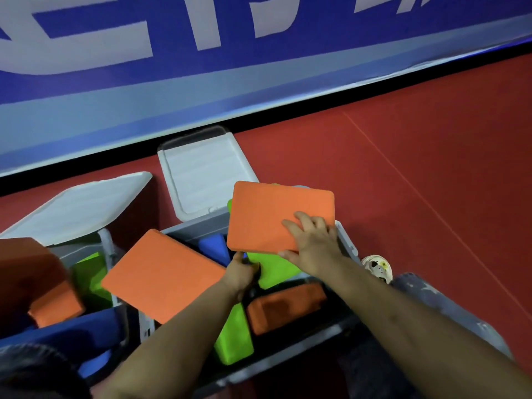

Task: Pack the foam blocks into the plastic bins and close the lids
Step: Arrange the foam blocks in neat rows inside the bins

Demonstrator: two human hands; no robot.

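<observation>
The right hand [312, 243] grips the near right corner of an orange foam block [267, 214], fingers spread on its top face and thumb under the edge, holding it flat above the far right of the open grey bin [347, 243]. The left hand [240, 272] reaches into the same bin beneath that block; its fingers are hidden, so its grip cannot be told. A second orange block [161, 275] lies tilted across the bin's left rim. Inside sit green [273, 269], blue [214, 246] and orange [285, 306] blocks. The bin's white lid [204, 180] stands open at the far side. A second bin [106, 246], left, also holds blocks.
</observation>
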